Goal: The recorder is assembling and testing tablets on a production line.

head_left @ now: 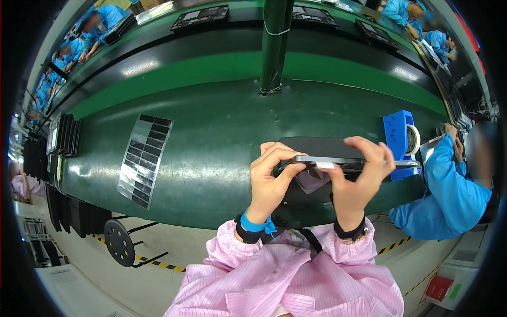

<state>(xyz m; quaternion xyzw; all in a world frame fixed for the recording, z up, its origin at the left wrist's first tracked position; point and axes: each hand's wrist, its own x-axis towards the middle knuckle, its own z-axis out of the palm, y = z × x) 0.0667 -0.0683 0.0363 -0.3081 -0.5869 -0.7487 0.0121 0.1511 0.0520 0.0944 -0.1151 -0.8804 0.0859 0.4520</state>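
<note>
Above the green work table (211,153), I hold up a flat dark panel (319,145) with a thin metallic edge, perhaps part of a tablet or laptop. My left hand (270,177) grips its left end, thumb bent against the near edge. The fingers of my right hand (364,177) are curled round its right side, with the thumb at the front edge. A small white piece (325,165) shows at the right thumb's tip; I cannot tell whether it is a finger cover or a sticker. A greyish film-like patch (312,182) appears below the panel.
A sheet of black rectangular stickers (145,161) lies at left. A blue tape dispenser (400,140) stands at right, near a person in blue (449,185). Dark panels (66,134) are stacked far left. A green post (274,47) rises before the conveyor (211,66). A round stool (119,243) stands below.
</note>
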